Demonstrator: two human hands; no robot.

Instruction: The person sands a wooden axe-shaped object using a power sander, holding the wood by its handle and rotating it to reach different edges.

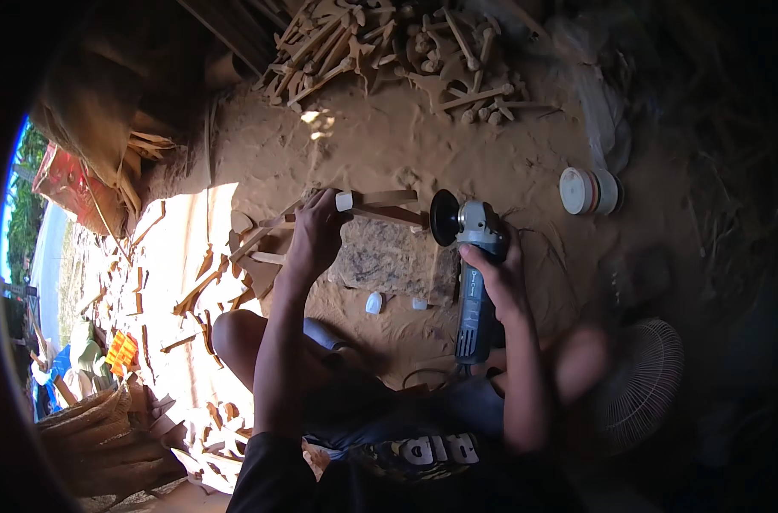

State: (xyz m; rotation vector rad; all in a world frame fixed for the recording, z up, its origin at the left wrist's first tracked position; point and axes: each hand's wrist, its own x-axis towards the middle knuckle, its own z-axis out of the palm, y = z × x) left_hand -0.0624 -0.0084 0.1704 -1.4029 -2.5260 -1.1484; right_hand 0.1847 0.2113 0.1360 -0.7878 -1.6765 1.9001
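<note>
My left hand (319, 229) is closed on a piece of carved wood (393, 214), whose pale arms stick out to the right. A small white patch (344, 201) shows at its fingertips; I cannot tell if it is a wrap on a finger. My right hand (504, 278) grips an angle grinder (473, 308) with a grey metal head. The grinder's round black disc (444, 217) faces the wood's right end, very close to it; contact cannot be made out. Below the wood sits a rough, worn block (393, 261).
Two small white pieces (374, 303) lie by the block's near edge. Carved wood parts are heaped at the back (329, 47), and more are scattered at left (201, 282). White round containers (580, 191) lie at right, with a fan's wire cage (645, 385) nearer me.
</note>
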